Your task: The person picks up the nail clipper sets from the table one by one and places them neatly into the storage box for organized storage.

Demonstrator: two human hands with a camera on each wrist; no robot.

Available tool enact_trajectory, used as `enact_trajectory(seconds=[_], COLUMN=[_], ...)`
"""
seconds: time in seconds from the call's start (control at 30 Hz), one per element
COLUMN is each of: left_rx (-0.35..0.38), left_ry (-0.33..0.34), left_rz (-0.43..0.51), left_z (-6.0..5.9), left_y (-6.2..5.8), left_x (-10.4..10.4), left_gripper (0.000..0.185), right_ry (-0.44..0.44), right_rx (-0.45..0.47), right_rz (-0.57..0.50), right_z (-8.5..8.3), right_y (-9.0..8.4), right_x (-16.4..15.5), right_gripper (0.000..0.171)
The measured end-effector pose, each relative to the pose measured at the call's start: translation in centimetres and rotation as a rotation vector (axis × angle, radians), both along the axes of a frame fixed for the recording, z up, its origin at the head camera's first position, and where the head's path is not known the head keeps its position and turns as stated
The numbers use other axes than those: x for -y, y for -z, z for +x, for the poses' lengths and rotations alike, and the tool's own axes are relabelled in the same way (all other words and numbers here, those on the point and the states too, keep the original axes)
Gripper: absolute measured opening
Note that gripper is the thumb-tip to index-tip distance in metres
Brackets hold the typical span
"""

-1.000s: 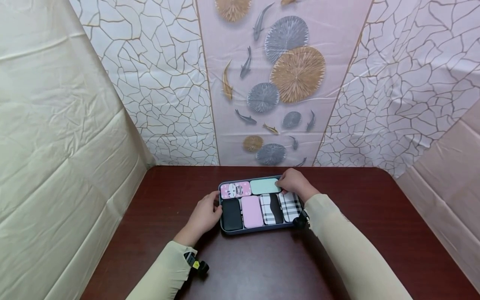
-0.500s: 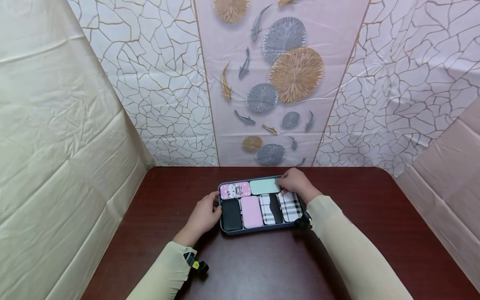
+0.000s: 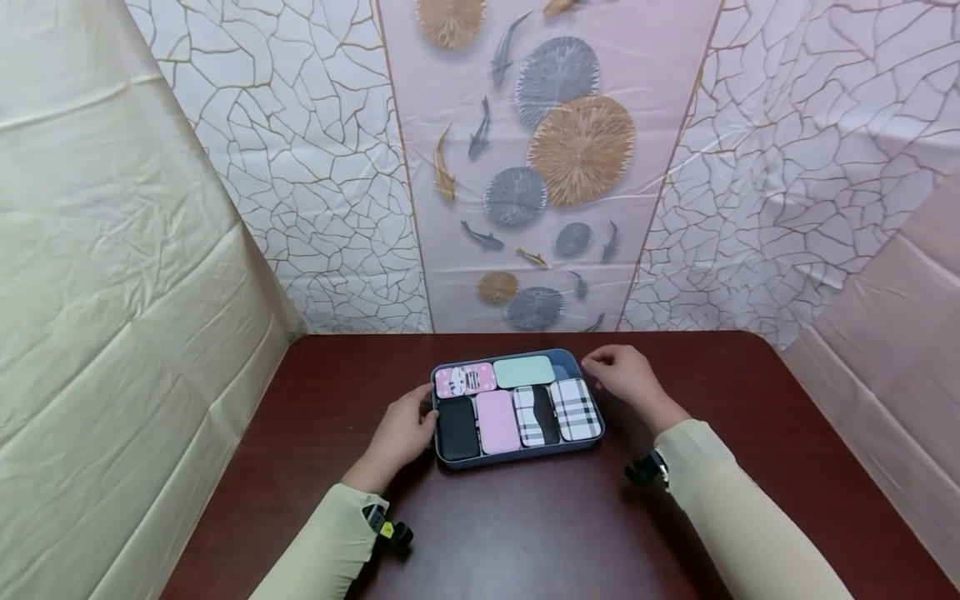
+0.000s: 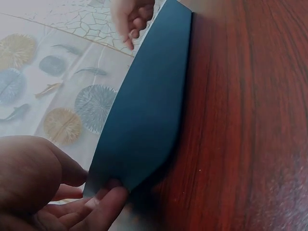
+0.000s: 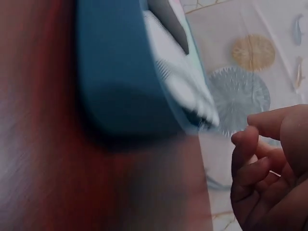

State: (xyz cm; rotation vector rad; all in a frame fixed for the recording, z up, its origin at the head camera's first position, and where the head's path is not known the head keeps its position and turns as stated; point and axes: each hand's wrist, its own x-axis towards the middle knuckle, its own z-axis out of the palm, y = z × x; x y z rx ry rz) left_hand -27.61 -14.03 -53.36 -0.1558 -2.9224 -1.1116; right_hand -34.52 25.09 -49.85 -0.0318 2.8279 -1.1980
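A dark blue tray point(image 3: 517, 454) lies on the table, packed with flat rounded cases. Its back row has a pink cartoon-print case point(image 3: 472, 379) and a mint green case point(image 3: 524, 371), with bare tray floor point(image 3: 562, 364) at the back right corner. The front row runs from a black case point(image 3: 457, 428) through a plain pink case point(image 3: 498, 422) and a plaid-and-black case point(image 3: 536, 416) to a plaid case point(image 3: 576, 409). My left hand point(image 3: 405, 427) grips the tray's left end. Just off the right end, my right hand point(image 3: 624, 372) holds nothing, its fingers loosely curled.
The dark red wooden table point(image 3: 510, 533) extends around the tray. Behind it hangs a patterned cloth point(image 3: 517, 250) with fish and round leaves. Pale cloth drapes the left side point(image 3: 150, 333) and the right side point(image 3: 885, 350). Each wrist bears a small strapped-on device.
My right hand has left the mint green case and moved right, off the tray, uncovering its back right corner. My left hand stays at the left end. The head view has shifted slightly.
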Motion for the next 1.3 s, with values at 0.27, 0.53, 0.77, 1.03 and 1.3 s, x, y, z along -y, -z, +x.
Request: enact_trajectory(seconds=[0.27,0.53,0.77,1.03,1.3], left_rx=[0.016,0.000,0.003,0.018,0.031], left_ry=[-0.015,-0.020,-0.037,-0.032,-0.035], left_rz=[-0.030,-0.058,-0.037,-0.025,-0.024], left_z=[0.2,-0.2,-0.8,-1.2,-1.4], left_y=[-0.1,-0.1,0.2,0.3,0.6], left_x=[-0.5,-1.0,-1.0,-0.9,-1.0], left_gripper=[0.054,0.054,0.055,0.055,0.056], right_ry=[-0.138,-0.073,-0.019,0.004,0.007], right_rx=[0.089,0.081,0.074,0.066,0.083], right_rz=[-0.003,-0.056,-0.100,-0.183,-0.204], right_z=[4.1,5.7,5.9,6.5,6.6], right_y=[1.8,2.5,3.2,3.7,3.8], right_x=[-1.3,-1.0,-0.6,-0.1,-0.2], right_gripper=[0.046,0.050,0.051,0.049,0.051])
